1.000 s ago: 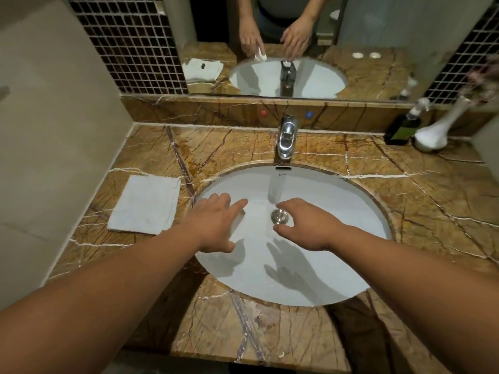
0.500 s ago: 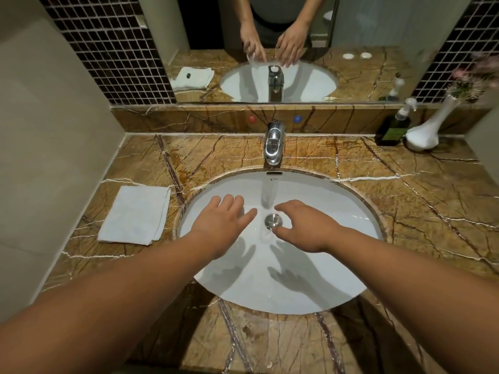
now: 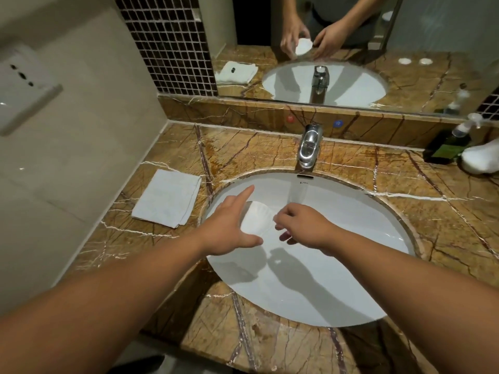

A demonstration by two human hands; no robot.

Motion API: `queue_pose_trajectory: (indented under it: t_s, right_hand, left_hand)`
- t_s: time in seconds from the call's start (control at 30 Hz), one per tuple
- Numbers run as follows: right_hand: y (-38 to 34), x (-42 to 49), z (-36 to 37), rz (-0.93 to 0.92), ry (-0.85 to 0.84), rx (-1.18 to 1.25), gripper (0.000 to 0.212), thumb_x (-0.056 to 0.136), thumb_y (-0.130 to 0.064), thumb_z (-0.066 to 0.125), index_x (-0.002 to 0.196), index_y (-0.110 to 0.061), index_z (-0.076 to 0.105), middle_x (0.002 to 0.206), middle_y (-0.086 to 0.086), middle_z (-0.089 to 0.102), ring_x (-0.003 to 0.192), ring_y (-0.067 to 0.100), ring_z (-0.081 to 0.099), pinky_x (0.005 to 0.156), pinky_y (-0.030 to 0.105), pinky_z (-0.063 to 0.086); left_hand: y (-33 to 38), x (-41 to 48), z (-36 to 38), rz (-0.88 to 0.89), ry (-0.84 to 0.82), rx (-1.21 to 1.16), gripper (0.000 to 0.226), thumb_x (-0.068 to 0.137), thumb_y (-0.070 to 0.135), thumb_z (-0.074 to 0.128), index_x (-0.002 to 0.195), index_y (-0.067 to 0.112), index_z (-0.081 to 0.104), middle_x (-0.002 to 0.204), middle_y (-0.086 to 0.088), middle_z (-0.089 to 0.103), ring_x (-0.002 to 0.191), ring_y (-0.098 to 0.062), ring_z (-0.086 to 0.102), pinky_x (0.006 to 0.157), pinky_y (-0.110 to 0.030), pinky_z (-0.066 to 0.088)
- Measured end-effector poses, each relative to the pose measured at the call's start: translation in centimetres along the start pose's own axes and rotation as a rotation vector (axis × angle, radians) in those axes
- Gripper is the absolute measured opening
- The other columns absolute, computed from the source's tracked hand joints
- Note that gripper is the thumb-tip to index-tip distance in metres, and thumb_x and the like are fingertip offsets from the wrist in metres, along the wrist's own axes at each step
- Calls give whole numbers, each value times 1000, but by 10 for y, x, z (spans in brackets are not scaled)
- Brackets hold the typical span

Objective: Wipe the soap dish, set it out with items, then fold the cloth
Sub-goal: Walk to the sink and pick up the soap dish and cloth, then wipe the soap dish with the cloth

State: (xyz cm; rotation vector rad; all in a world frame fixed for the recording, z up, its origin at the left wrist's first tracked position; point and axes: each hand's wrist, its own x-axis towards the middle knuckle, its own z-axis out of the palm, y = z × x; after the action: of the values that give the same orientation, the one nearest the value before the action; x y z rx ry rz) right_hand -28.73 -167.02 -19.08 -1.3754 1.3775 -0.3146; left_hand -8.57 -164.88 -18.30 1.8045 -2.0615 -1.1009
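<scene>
A small white soap dish (image 3: pixel 256 217) is held above the white sink basin (image 3: pixel 351 292), tilted. My left hand (image 3: pixel 229 225) grips its left side, thumb underneath and index finger stretched out. My right hand (image 3: pixel 305 225) has curled fingers pinching the dish's right edge. The mirror shows both hands on the dish. A folded white cloth (image 3: pixel 167 198) lies flat on the marble counter (image 3: pixel 445 225), left of the basin and apart from both hands.
A chrome faucet (image 3: pixel 309 147) stands behind the basin. A dark soap bottle (image 3: pixel 448 147) and a white vase (image 3: pixel 480 157) sit at the back right. A white dispenser (image 3: pixel 24 87) hangs on the left wall. A mirror runs along the back.
My hands were lower over the drain with the dish mostly hidden under the left one. Now the dish shows between both hands, and the right hand has moved onto its edge.
</scene>
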Motion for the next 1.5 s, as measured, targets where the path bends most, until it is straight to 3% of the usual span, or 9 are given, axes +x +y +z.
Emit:
queue_pose_trajectory:
  t_s: [0.17, 0.37, 0.57, 0.7, 0.87, 0.97, 1.1, 1.3, 1.5]
  right_hand:
    - [-11, 11, 10, 71, -98, 338, 14, 91, -13, 51, 100, -3, 52, 90, 20, 66, 68, 27, 71, 72, 39, 60]
    - [-19, 23, 10, 102, -94, 323, 9, 87, -5, 52, 94, -7, 48, 77, 22, 64, 60, 29, 67, 68, 38, 59]
    - [-23, 36, 14, 51, 109, -78, 8, 89, -15, 52, 89, -9, 47, 80, 17, 68, 68, 31, 70, 73, 49, 58]
    - [-28, 45, 26, 72, 227, -440, 12, 92, -25, 49, 90, -15, 43, 80, 8, 61, 71, 26, 60, 57, 38, 45]
    - [-41, 60, 47, 144, 277, -525, 13, 93, -27, 49, 94, -14, 45, 79, 3, 55, 68, 18, 52, 52, 34, 37]
    - [-47, 67, 57, 167, 303, -423, 14, 93, -28, 49, 91, -15, 45, 81, 6, 58, 70, 22, 56, 53, 36, 41]
    - [-47, 69, 68, 218, 325, -46, 12, 93, -21, 46, 91, -9, 48, 89, 19, 64, 82, 36, 66, 74, 51, 57]
    - [-45, 71, 73, 255, 294, 349, 5, 88, -5, 47, 90, -9, 46, 99, 28, 64, 73, 34, 67, 72, 45, 61]
    - [-49, 76, 74, 267, 254, 499, 8, 91, -2, 49, 89, -9, 46, 104, 23, 56, 78, 35, 63, 69, 41, 60]
  left_hand:
    - [-7, -3, 4, 10, 62, -13, 111, 70, 48, 79, 148, 48, 0, 156, 5, 17, 139, -19, 24, 93, -32, 27]
    - [-16, 2, 6, 25, 75, 47, 109, 67, 63, 74, 148, 49, 2, 154, 3, 20, 137, -23, 26, 92, -35, 27]
    - [-61, 13, -24, -32, 98, 305, 68, 88, 55, 56, 146, 29, 33, 151, -4, 34, 136, -26, 32, 108, -43, 30]
    - [-103, 26, -57, -52, 138, 595, 42, 90, 41, 49, 128, 22, 54, 126, -8, 55, 112, -28, 50, 92, -43, 43]
    - [-140, 37, -90, -69, 97, 772, 34, 88, 38, 46, 115, 19, 55, 115, -8, 55, 104, -27, 51, 88, -43, 45]
    - [-155, 41, -96, -54, 38, 805, 38, 85, 45, 48, 112, 18, 53, 112, -8, 54, 104, -28, 50, 87, -44, 45]
    - [-166, 44, -88, -57, 16, 777, 47, 83, 49, 55, 117, 17, 47, 115, -10, 50, 106, -29, 48, 84, -43, 47]
    - [-173, 49, -79, -34, 126, 767, 27, 90, 31, 50, 113, 16, 52, 113, -11, 50, 101, -30, 46, 77, -42, 47]
    - [-172, 56, -95, -91, 317, 356, 22, 88, 23, 49, 105, 11, 57, 102, -13, 54, 94, -32, 50, 75, -45, 47]
